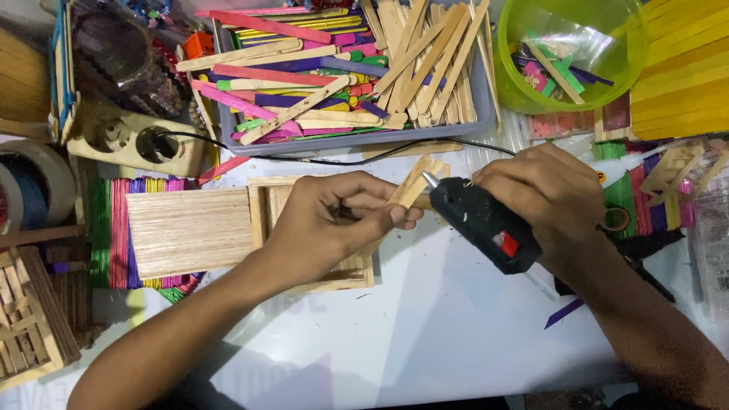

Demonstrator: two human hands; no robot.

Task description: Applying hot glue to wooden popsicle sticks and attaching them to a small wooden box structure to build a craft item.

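Landmark: wooden frame [267,199] of plain sticks, flat on the white table [425,326].
Left hand [326,220]: over the frame's right half, fingers pinched on a short plain wooden stick [414,186] – held tilted, far end up toward the nozzle.
Right hand [550,201]: right of the frame, clenched round a black glue gun [482,220] with a red switch, metal tip touching or just short of the stick – cannot tell which.
Handling: stick judged light, stiff, thin, likely to snap if bent; best pinched at the lower end, away from the glued tip.
Left of frame: plain stick panel [186,228] lying on a mat of coloured sticks [114,228]; further left a small woven stick box [34,319].
Beyond frame: black cable [334,161], beige socket strip [133,140], grey tray [342,140] heaped with plain and coloured sticks.
Beyond frame, right: green bowl [569,53] holding short coloured offcuts; yellow stick sheet [683,68].
Packages, labels: none legible.
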